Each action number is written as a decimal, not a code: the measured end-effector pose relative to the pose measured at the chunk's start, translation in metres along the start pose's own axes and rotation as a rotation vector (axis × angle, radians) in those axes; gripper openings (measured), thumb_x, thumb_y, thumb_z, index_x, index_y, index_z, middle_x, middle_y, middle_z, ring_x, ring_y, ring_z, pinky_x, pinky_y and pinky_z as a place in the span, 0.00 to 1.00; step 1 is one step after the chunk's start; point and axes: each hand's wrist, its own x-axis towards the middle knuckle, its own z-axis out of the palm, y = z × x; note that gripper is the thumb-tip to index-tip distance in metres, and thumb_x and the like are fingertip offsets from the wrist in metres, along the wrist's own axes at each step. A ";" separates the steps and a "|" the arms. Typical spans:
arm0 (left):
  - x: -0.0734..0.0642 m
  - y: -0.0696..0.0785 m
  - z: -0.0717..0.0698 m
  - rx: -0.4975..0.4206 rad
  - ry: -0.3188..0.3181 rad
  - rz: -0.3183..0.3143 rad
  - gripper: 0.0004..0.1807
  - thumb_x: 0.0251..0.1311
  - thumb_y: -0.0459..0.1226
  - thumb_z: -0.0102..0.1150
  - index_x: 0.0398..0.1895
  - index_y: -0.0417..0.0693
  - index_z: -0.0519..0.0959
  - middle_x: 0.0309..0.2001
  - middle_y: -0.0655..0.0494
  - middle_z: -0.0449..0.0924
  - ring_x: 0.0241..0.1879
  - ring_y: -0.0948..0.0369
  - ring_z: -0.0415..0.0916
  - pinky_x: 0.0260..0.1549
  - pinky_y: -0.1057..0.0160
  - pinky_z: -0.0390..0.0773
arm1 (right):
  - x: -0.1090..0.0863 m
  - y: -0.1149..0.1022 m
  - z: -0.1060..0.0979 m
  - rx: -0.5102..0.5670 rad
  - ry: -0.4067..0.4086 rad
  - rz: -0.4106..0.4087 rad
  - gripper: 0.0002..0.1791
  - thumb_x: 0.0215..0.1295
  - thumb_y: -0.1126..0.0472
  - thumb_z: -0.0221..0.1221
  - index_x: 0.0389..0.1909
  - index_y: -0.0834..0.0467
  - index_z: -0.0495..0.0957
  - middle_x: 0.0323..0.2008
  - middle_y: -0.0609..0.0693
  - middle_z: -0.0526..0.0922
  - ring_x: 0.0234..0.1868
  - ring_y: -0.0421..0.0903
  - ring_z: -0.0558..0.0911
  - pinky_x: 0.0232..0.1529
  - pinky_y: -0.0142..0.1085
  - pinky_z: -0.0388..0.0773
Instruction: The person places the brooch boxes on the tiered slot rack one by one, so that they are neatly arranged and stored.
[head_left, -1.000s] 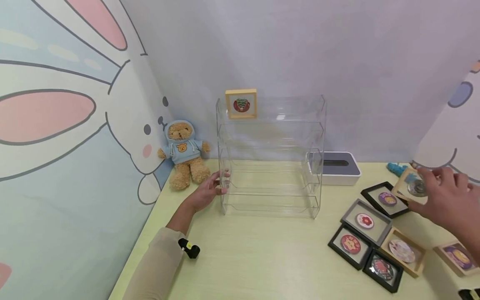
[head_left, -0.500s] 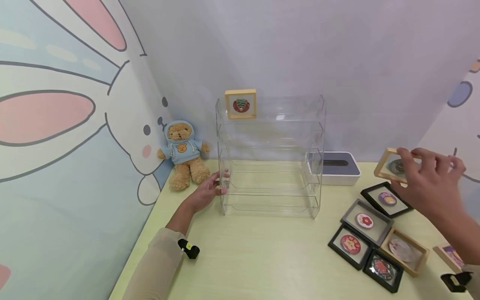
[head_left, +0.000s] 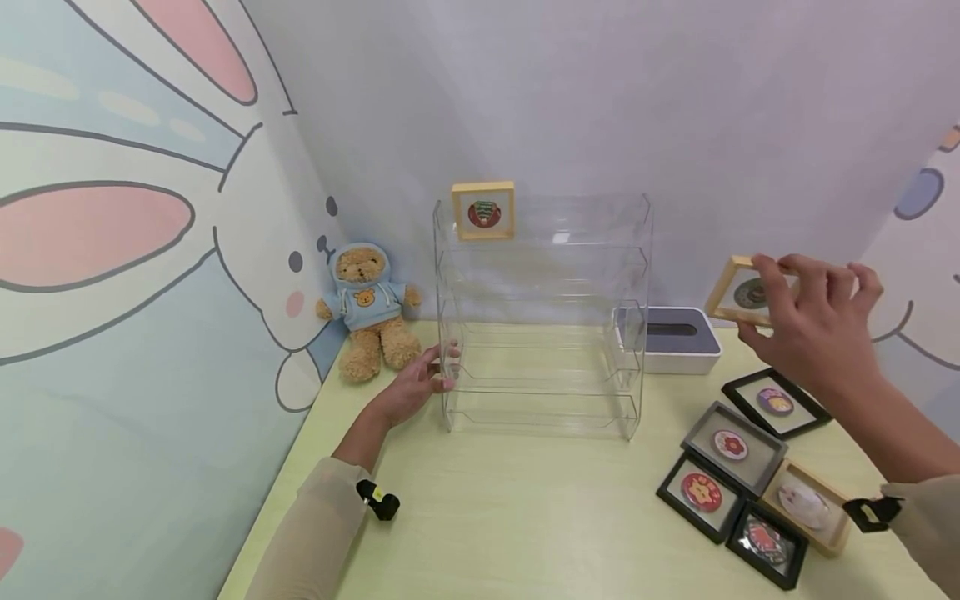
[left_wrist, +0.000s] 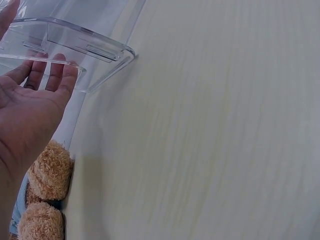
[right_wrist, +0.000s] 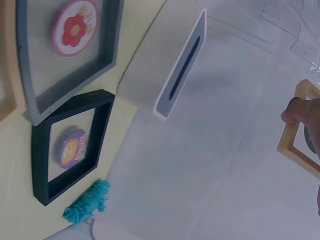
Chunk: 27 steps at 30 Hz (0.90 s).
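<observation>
1. Teddy bear (head_left: 365, 308) sits on the surface (head_left: 525, 517) at the far left, just beside the left arm; the elbow and sleeve are best swung clear of it.

2. Left hand (head_left: 411, 387) rests at the left side of the clear rack (head_left: 542, 300), fingers extended, thumb apart, touching the plastic rather than wrapped round it. How hard they press, I cannot tell. Light, even contact should steady the rack without tipping it.

3. One shelved frame (head_left: 483, 212), wooden, stands at the left end of the rack's top tier. Anything brought near it should stay off its edges.

4. Behind the rack's right edge and reaching past it is the tissue box (head_left: 678, 360); a path above it looks safest for the right arm.

5. Grey, black and wooden frames lie in a cluster at the right, several touching, so the forearm needs height over them.

6. The held frame (head_left: 748, 293), wooden with a round badge inside, is in the air above the cluster, well apart from the rack and slightly tilted. The right hand (head_left: 817, 337) has its fingers closed on it, thumb below and fingertips along the top. An edge grip like this suits it: pressure stays off the window, and levelling comes from the wrist.
</observation>
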 end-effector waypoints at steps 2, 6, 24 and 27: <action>0.000 -0.001 0.000 -0.005 -0.002 0.003 0.47 0.75 0.36 0.63 0.91 0.46 0.50 0.84 0.33 0.51 0.77 0.45 0.59 0.69 0.55 0.71 | 0.011 -0.005 0.004 0.001 0.031 0.003 0.50 0.51 0.53 0.71 0.79 0.60 0.70 0.64 0.77 0.70 0.55 0.76 0.60 0.62 0.83 0.53; -0.001 -0.001 0.001 -0.013 -0.005 0.011 0.48 0.75 0.35 0.62 0.91 0.43 0.49 0.84 0.32 0.51 0.79 0.41 0.58 0.69 0.55 0.71 | 0.033 -0.014 0.010 -0.005 0.054 -0.009 0.54 0.44 0.58 0.76 0.78 0.60 0.70 0.63 0.75 0.71 0.55 0.75 0.61 0.64 0.81 0.54; 0.000 0.000 0.001 -0.009 -0.003 0.013 0.46 0.76 0.34 0.60 0.90 0.41 0.49 0.82 0.29 0.52 0.79 0.37 0.57 0.69 0.55 0.71 | 0.116 -0.037 0.031 -0.003 0.084 -0.077 0.56 0.47 0.64 0.80 0.81 0.62 0.67 0.68 0.71 0.71 0.62 0.72 0.67 0.67 0.79 0.54; 0.000 -0.001 0.001 -0.008 -0.002 0.012 0.47 0.75 0.34 0.61 0.90 0.41 0.49 0.83 0.29 0.52 0.80 0.37 0.57 0.70 0.55 0.71 | 0.128 -0.045 0.036 -0.005 0.080 -0.097 0.55 0.47 0.64 0.80 0.80 0.63 0.67 0.69 0.69 0.72 0.64 0.71 0.68 0.68 0.78 0.54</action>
